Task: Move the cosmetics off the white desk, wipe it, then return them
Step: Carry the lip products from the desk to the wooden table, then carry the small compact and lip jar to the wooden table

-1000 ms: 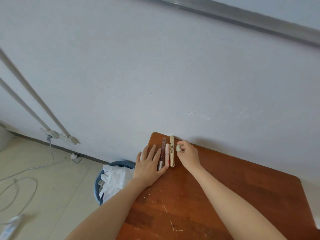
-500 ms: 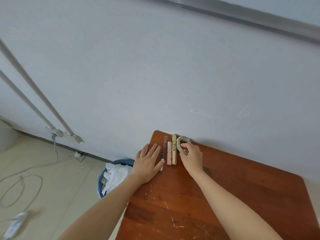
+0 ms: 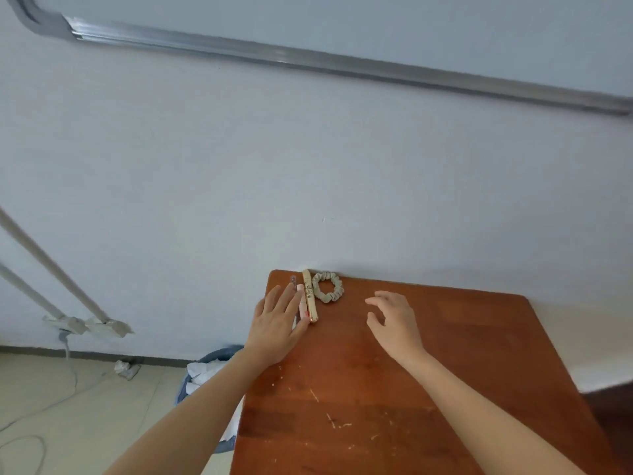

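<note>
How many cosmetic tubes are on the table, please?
3, side by side: gold tube beside the scrunchie, then pink tube and dark tube, both partly under the left hand, which might hide more.

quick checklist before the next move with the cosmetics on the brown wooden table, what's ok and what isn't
1. Right hand free: ok, fingers relaxed, holding nothing.
2. Left hand on the tubes: ok, flat, straight fingers resting on them.
3. Slim gold cosmetic tube lying flat on the brown wooden table: ok, at the wall edge.
4. Beige fabric scrunchie set down: ok, right beside the gold tube, apart from both hands.
5. Number of tubes under the left hand: cannot tell, fingers cover them.
6. White desk wiped: cannot tell, not in view.
</note>
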Demonstrator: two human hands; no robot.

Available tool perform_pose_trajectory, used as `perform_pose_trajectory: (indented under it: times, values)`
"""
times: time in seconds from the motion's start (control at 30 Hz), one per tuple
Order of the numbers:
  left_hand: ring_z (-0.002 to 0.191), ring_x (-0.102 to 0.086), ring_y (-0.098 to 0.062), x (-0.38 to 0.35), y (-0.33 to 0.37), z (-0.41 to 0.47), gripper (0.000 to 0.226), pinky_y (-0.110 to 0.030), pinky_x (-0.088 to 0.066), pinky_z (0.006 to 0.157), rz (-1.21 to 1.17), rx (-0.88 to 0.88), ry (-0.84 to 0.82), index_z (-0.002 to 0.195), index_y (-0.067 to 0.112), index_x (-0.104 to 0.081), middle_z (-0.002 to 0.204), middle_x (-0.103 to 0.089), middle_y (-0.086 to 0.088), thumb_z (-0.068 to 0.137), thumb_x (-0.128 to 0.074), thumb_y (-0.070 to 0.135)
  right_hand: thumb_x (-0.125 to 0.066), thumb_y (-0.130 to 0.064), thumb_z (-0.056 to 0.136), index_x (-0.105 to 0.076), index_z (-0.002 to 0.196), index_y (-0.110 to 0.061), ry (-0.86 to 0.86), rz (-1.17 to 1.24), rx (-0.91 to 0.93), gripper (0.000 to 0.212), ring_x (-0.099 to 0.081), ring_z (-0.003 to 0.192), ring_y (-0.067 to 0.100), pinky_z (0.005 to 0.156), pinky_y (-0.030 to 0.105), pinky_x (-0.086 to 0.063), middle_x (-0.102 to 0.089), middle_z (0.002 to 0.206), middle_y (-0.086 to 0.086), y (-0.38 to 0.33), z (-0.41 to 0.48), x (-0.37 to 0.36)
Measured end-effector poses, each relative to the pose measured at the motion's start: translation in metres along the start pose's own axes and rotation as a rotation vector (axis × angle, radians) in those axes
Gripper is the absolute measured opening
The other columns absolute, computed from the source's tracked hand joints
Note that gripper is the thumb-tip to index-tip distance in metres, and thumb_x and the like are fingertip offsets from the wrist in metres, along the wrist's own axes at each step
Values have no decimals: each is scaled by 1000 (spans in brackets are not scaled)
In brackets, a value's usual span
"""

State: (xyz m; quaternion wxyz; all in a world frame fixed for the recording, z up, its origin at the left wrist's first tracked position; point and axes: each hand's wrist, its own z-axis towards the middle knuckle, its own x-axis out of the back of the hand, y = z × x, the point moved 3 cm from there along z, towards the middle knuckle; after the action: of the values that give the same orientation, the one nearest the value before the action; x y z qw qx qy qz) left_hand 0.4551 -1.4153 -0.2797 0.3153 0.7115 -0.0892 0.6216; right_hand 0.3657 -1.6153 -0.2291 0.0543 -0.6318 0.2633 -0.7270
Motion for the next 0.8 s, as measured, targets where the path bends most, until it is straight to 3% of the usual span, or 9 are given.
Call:
perform_pose_trajectory:
  times: [0.17,0.3,0.37,0.5,0.8]
  values:
    - [143,-1,-19,7,33,17,58,-40,-5,115,-10,-271,-47,146,24,-13,156,-10,2,95,-24,49,-51,-19,90,-60,115,-19,189,-43,-190,27,-34,129,15,106,30,-25,-46,134,1,4,-55,26]
    - [144,-1,-22,13,69,-8,58,-44,-3,115,67,-692,-124,146,23,-12,156,-10,0,95,-19,50,-56,-21,87,-63,110,-17,463,-144,-496,25,-39,126,21,102,36,-31,-52,129,6,-17,-155,31]
    - [144,0,-21,18,84,-27,58,-41,-5,115,62,-779,-133,146,23,-12,156,-10,1,95,-17,50,-56,-28,86,-62,112,-18,428,-220,-605,28,-36,129,25,103,40,-31,-51,132,7,-25,-198,23]
    - [144,2,-19,19,122,-93,57,-38,-2,116,24,-999,-238,145,25,-12,156,-8,4,95,-16,50,-47,-45,88,-49,128,-27,332,-352,-891,44,-18,140,20,112,37,-17,-34,147,2,-51,-310,13]
    - [142,-7,-18,16,212,-290,50,-37,-9,115,-59,-1467,-317,142,21,-24,153,-18,4,96,-29,38,-41,-46,92,-35,138,-28,464,-464,-1333,50,-12,142,18,114,36,-8,-21,152,2,-146,-548,29]
